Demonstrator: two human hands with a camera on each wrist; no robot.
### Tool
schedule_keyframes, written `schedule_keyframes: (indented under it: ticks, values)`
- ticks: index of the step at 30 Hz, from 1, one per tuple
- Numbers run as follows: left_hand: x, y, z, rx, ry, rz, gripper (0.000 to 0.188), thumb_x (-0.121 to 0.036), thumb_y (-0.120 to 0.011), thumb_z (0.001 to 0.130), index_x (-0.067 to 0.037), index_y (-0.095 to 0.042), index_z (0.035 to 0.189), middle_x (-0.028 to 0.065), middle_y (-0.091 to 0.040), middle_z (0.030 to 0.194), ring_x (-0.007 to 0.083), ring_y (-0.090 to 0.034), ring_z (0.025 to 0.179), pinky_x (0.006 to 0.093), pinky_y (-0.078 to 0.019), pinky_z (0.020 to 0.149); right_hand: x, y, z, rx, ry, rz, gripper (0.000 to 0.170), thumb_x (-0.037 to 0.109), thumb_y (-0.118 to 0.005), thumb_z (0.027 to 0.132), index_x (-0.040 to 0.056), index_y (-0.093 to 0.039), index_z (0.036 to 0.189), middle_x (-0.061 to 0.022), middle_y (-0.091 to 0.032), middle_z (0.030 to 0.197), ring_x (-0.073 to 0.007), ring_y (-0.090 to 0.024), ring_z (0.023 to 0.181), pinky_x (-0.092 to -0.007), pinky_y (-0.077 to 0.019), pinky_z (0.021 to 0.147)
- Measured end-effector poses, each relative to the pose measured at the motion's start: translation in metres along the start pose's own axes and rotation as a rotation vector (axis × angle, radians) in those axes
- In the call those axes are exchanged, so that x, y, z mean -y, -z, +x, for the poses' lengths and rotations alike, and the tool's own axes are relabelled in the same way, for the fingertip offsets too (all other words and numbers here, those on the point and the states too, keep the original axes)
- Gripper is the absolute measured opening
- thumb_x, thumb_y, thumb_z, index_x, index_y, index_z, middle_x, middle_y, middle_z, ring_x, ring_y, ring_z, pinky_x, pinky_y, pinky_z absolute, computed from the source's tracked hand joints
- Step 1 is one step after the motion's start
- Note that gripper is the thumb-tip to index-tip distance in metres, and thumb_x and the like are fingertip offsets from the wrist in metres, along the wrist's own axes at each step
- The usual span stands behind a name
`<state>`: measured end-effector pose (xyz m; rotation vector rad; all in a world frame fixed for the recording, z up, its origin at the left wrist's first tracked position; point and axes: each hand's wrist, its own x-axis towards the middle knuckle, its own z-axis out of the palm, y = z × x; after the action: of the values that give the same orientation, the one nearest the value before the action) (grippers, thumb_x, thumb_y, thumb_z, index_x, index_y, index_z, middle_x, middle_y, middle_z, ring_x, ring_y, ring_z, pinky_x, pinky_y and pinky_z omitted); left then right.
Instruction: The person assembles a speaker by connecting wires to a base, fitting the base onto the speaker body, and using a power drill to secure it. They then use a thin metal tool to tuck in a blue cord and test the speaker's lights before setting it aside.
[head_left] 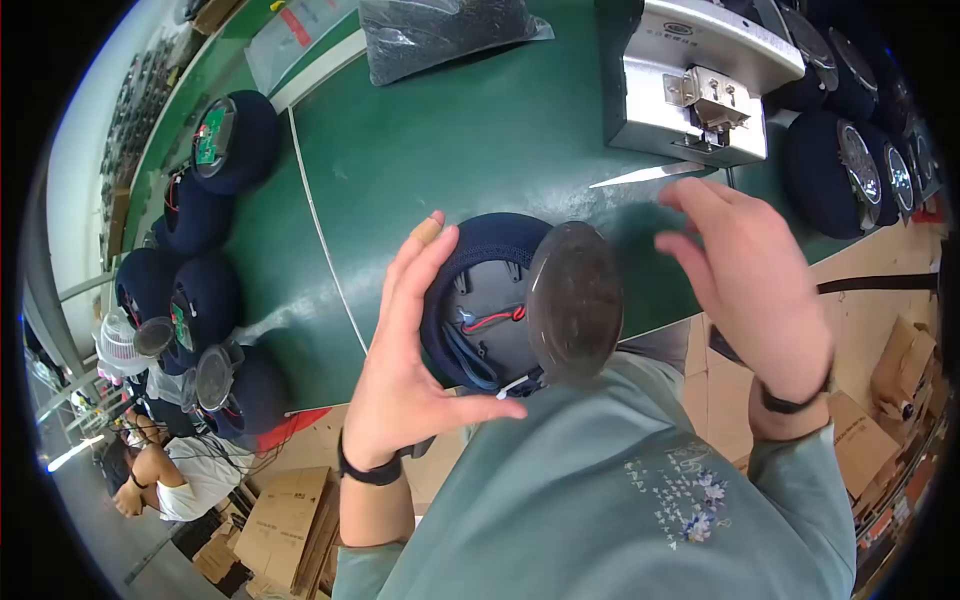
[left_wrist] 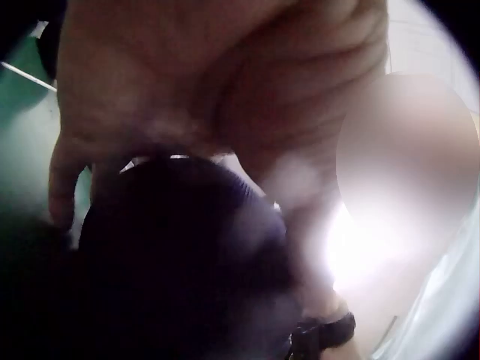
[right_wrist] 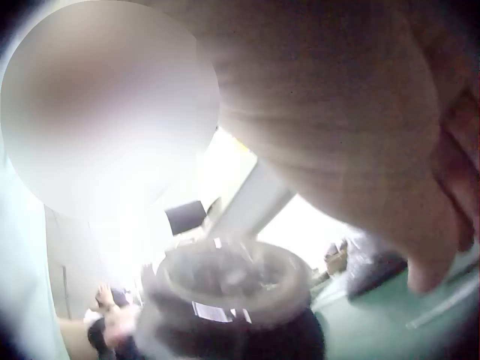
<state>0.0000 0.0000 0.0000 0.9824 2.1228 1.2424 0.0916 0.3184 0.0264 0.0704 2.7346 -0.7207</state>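
A round, navy fabric-covered housing [head_left: 505, 228] has its hollow side up, with red wires [head_left: 490, 321] and a blue strap inside. A smoky clear disc [head_left: 575, 300] stands tilted over its right side. My left hand [head_left: 395, 370] lies along the housing's left edge, fingers nearly straight and thumb stretched below it. In the left wrist view the dark housing [left_wrist: 180, 255] shows beneath that hand [left_wrist: 217, 82]. My right hand [head_left: 745, 270], blurred, hangs right of the disc with thumb and fingers apart, holding nothing. A pale pointed strip [head_left: 640, 176] lies beyond its fingertips.
A metal device [head_left: 690, 110] stands at the back right of the green table [head_left: 380, 170]. Similar navy housings [head_left: 235, 140] line the left, and others [head_left: 835, 175] the right. A bag of black material [head_left: 440, 35] lies at the back. Another person [head_left: 195, 475] is at lower left.
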Motion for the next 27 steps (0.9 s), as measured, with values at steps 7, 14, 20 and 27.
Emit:
schedule_keyframes:
  ticks: [7,14,20,27]
  values:
    - [0.016,-0.012,0.001,-0.146,-0.112,-0.041,0.157,-0.047,-0.116,0.043,0.0,-0.037,0.17,0.0274,-0.036,0.175,0.0401,-0.04,0.163,0.0513,-0.0342,0.133,-0.024,-0.057,0.021,-0.629,-0.042,-0.114,0.018,0.005,-0.081,0.093,0.0022,-0.071,0.108,-0.0093,-0.064,0.107,-0.0302,-0.069,0.102,-0.0463,-0.0599,0.082]
    - [0.011,-0.013,0.001,-0.144,-0.077,-0.126,0.147,-0.036,-0.116,0.046,-0.008,-0.042,0.171,0.0244,-0.034,0.175,0.0412,-0.034,0.164,0.0543,-0.0376,0.131,-0.025,-0.048,0.024,-0.441,0.053,-0.292,0.014,-0.001,-0.07,0.095,0.0013,-0.061,0.106,-0.0152,-0.063,0.106,-0.0322,-0.063,0.103,-0.0439,-0.057,0.088]
    - [0.015,-0.013,0.001,-0.148,-0.103,-0.114,0.146,-0.035,-0.116,0.046,-0.009,-0.043,0.17,0.0238,-0.034,0.174,0.0418,-0.037,0.162,0.0543,-0.0381,0.131,-0.027,-0.044,0.021,-0.379,0.064,0.037,0.026,-0.012,-0.063,0.094,-0.0012,-0.059,0.118,-0.0164,-0.063,0.108,-0.0329,-0.065,0.097,-0.0417,-0.057,0.084]
    - [0.017,-0.015,0.002,-0.16,-0.112,-0.122,0.144,-0.033,-0.115,0.046,-0.009,-0.044,0.169,0.0236,-0.035,0.174,0.042,-0.039,0.162,0.0546,-0.0407,0.13,0.077,-0.005,-0.036,-0.589,0.389,0.236,0.029,-0.004,-0.084,0.079,0.0062,-0.085,0.106,-0.004,-0.059,0.089,-0.0166,-0.059,0.075,-0.0319,-0.042,0.065]
